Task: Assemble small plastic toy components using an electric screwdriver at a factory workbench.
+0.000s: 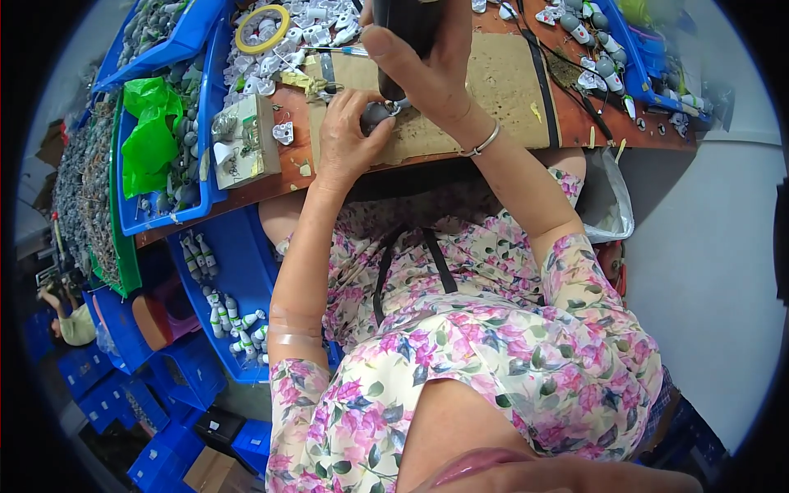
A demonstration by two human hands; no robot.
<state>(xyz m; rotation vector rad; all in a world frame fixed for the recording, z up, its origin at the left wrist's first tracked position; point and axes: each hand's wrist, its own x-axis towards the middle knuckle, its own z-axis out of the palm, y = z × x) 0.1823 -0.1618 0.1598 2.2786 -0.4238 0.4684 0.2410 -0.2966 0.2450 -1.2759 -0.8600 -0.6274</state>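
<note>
A roll of yellow tape [240, 34] lies beside loose white plastic parts [316, 33]. Left of the tape is a blue tray [164, 224] holding grey pieces [185, 135] and a crumpled green bag [150, 135]. Below the tape sits a small pale box [265, 135]; farther below it, a blue bin [238, 246] contains grey-and-white bulb-shaped pieces [222, 312]. Well right of the tape hangs a whitish plastic bag [612, 197].

Brown table [573, 122] — cardboard [509, 90] (dark-edged), blue bin [645, 62], white parts [316, 34].
</note>
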